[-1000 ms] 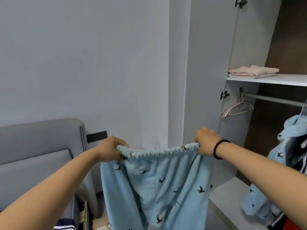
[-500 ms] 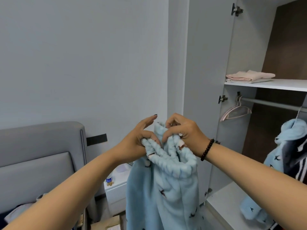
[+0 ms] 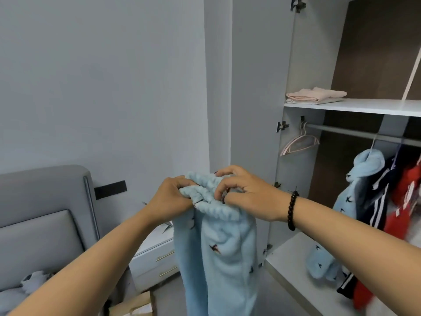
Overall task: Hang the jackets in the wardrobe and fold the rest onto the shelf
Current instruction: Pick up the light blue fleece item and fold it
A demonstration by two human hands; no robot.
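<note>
Light-blue fleece trousers point(image 3: 218, 254) are being held in front of the open wardrobe point(image 3: 303, 65), waistband up, long axis vertical, legs hanging straight down. The waistband is being gripped bunched together by the left hand point(image 3: 169, 198) and right hand point(image 3: 247, 193), fingers curled, hands nearly touching.
</note>
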